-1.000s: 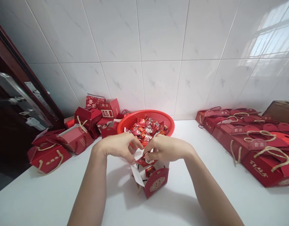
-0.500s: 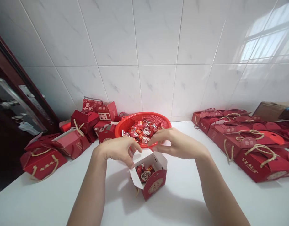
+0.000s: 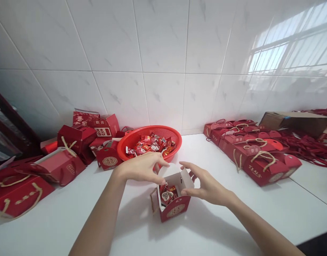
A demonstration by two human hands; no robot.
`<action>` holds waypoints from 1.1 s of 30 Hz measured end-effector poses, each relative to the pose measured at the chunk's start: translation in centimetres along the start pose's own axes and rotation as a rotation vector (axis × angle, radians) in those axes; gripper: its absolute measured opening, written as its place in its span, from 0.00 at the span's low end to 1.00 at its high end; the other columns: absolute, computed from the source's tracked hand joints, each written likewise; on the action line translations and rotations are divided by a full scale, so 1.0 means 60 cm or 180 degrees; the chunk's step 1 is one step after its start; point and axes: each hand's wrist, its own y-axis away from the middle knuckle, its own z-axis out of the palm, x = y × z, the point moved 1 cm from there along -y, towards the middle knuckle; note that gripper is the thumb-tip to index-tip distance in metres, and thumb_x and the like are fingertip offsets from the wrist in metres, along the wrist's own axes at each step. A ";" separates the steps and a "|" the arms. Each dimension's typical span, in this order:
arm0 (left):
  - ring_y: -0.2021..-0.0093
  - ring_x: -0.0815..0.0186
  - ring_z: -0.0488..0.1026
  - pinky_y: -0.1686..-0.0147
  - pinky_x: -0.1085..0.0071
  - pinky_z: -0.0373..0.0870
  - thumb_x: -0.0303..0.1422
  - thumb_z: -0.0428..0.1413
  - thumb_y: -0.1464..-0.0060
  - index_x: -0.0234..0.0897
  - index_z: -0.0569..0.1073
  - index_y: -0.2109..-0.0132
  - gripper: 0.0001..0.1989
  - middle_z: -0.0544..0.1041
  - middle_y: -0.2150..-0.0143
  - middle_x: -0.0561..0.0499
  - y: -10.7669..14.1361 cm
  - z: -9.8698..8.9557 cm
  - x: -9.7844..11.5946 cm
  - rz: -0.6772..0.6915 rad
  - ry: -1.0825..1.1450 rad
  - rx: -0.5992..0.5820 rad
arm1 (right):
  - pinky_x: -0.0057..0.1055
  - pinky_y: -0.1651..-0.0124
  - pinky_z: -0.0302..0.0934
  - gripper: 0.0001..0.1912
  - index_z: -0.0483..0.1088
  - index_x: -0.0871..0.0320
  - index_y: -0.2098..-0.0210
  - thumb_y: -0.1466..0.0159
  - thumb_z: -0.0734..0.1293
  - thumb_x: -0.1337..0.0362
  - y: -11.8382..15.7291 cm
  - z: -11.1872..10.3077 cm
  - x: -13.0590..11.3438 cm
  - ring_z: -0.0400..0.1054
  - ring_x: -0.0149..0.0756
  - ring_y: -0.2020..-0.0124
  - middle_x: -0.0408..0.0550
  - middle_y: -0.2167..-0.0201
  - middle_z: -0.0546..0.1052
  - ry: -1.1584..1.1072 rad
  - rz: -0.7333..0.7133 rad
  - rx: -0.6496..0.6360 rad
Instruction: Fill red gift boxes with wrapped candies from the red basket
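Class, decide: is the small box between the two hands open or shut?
Open: the red box shows its white inner wall and wrapped sweets inside.

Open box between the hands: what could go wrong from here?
1. A bump from the left hand or right hand, both close to its rim, might tip the open red gift box and spill the wrapped candies.
2. The raised white back flap could crease if pressed unevenly.
3. The rope handle sticks out at the box's left side and might snag.
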 end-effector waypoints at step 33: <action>0.49 0.60 0.73 0.46 0.62 0.69 0.38 0.46 0.33 0.41 0.71 0.45 0.15 0.77 0.51 0.47 -0.023 0.161 -0.042 0.0311 0.0481 0.2423 | 0.45 0.42 0.65 0.11 0.71 0.54 0.51 0.30 0.62 0.59 0.014 0.058 0.033 0.67 0.43 0.43 0.53 0.45 0.75 0.0196 -0.0774 0.0711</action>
